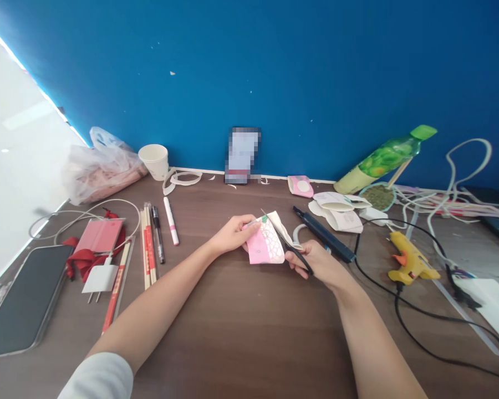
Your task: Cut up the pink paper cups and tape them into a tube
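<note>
Pinched in my left hand (238, 234) is a pink and white paper cup piece (263, 244), flattened, with a net-like pattern and a green spot. My right hand (310, 259) grips black-handled scissors (296, 256), whose blades run along the upper right part of the paper. A strip of the white paper stands up beside the blades. To the right of the scissors lies a long dark pen-like tool (324, 235). Beyond it rest several flattened white paper cup pieces (339, 211) and a small pink one (300, 186).
A phone (243, 155) leans on the blue wall. At left are a white paper cup (153, 160), a plastic bag (106, 169), chopsticks (147, 244), pens (158, 235) and another phone (27, 299). At right are a green-capped bottle (385, 158), a yellow glue gun (411, 259) and loose cables (424, 316).
</note>
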A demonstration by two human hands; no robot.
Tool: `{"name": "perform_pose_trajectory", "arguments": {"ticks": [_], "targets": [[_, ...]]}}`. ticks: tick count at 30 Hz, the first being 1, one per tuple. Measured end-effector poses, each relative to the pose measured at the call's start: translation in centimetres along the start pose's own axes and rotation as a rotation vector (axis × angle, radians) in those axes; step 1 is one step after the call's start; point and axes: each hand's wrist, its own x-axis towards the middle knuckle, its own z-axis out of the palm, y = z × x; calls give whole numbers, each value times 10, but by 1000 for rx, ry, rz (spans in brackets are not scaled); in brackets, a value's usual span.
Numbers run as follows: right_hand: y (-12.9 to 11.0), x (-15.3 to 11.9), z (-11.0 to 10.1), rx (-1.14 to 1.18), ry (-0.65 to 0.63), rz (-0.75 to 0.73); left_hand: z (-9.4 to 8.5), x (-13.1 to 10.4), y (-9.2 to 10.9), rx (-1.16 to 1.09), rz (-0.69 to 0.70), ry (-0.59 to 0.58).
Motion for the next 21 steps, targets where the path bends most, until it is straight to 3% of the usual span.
{"name": "perform_pose_trajectory", "arguments": {"ticks": [21], "targets": [[5,2,-2,4,23,-8,-2,-1,0,48,22,-3]]}}
